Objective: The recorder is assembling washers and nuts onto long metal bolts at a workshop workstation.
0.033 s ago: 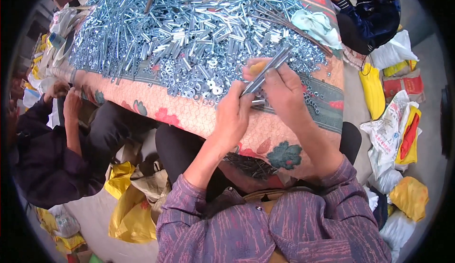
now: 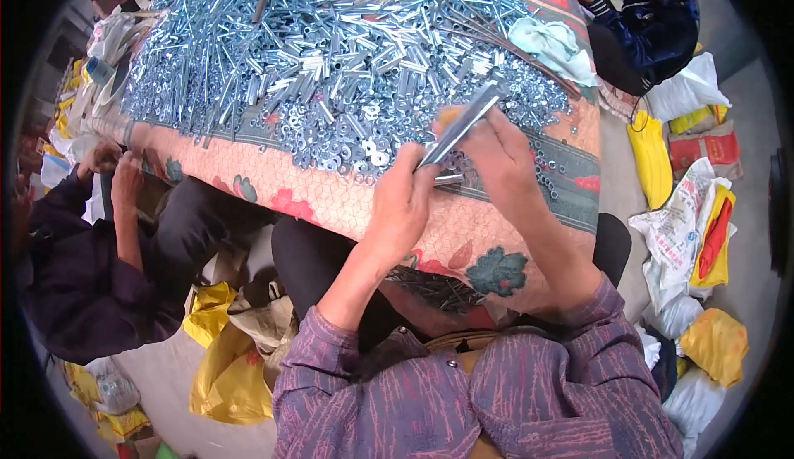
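My left hand (image 2: 401, 196) is closed around the lower end of a small bundle of shiny metal rods or tubes (image 2: 463, 128), which slants up to the right over the near table edge. Around the bundle's upper part, the fingers of my right hand (image 2: 499, 155) are curled, somewhat blurred by motion. A yellow-orange patch (image 2: 449, 117) shows at the fingertips beyond the bundle; what it is cannot be made out. Just beyond both hands lie loose washers (image 2: 364, 141) and short metal sleeves (image 2: 397, 58). One short sleeve (image 2: 449, 179) rests on the cloth between my wrists.
A big heap of long threaded rods (image 2: 207, 37) covers the far table. The tablecloth (image 2: 331, 198) is floral. A pale green cloth (image 2: 552, 48) lies at right. Co-workers sit at left (image 2: 91, 252) and far right (image 2: 641, 33). Sacks (image 2: 649, 161) and yellow bags (image 2: 231, 376) are on the floor.
The upper end of the rod bundle has shifted slightly down and left, its pieces closer together. My right hand has turned a little; my left hand has barely moved.
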{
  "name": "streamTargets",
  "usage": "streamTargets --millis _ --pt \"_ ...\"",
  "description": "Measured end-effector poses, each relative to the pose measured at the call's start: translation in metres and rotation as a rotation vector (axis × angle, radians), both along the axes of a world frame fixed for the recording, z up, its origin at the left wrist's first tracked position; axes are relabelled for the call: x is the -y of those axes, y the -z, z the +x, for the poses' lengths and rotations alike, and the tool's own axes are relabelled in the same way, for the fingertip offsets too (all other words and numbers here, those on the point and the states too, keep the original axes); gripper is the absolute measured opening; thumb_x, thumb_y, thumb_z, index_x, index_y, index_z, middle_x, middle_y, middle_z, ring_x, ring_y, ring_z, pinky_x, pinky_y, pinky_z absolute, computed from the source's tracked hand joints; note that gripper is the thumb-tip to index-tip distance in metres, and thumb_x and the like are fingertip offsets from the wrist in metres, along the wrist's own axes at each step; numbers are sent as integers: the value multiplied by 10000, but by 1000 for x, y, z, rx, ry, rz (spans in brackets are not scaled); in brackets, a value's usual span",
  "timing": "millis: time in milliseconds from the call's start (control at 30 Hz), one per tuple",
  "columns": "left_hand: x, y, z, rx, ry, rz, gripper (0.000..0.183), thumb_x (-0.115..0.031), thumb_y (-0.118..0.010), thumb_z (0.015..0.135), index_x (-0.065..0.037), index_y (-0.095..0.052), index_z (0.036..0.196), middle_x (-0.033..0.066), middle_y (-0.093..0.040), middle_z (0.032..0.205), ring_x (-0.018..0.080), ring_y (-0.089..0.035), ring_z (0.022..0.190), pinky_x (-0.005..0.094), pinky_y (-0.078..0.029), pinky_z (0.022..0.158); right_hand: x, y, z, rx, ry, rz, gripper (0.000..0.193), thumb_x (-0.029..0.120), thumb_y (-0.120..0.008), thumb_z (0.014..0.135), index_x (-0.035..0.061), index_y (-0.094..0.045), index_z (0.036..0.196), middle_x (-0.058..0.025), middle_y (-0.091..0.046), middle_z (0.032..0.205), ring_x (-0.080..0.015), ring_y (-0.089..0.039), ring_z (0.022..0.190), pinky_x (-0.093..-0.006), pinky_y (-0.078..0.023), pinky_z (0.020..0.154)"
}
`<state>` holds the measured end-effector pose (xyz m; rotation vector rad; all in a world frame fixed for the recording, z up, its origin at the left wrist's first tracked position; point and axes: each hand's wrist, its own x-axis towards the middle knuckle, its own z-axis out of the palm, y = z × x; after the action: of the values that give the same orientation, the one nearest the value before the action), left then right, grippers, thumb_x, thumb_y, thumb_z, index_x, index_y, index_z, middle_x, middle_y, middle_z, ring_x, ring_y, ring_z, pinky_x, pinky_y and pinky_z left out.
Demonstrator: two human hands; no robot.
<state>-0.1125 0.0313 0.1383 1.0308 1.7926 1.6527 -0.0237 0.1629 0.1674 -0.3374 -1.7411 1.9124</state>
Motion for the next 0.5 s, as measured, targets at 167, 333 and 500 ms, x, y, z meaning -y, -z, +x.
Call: streamTargets --millis 167,333,500 --pt "34 -2 -20 -4 149 -309 159 -134 -493 934 6 -539 992 168 -539 776 274 -531 727 375 -434 683 9 -15 38 112 429 969 228 73 -537 883 1 -589 1093 -146 -596 1055 -262 -585 1021 -355 -472 889" --pt "36 -3 -9 22 445 -84 294 -121 -499 923 -2 -547 1187 189 -592 997 295 -580 953 369 -444 847 9 -5 47 228 -64 1556 203 203 -653 761 67 -587 897 -63 -543 807 -219 -568 838 -336 -451 750" --pt "31 3 -19 13 537 -136 328 -116 -506 919 10 -552 1218 174 -613 1051 299 -585 1010 355 -442 890 10 2 50 299 -159 1371 219 223 -670 744 92 -505 803 -37 -518 750 -225 -565 760 -342 -446 664"
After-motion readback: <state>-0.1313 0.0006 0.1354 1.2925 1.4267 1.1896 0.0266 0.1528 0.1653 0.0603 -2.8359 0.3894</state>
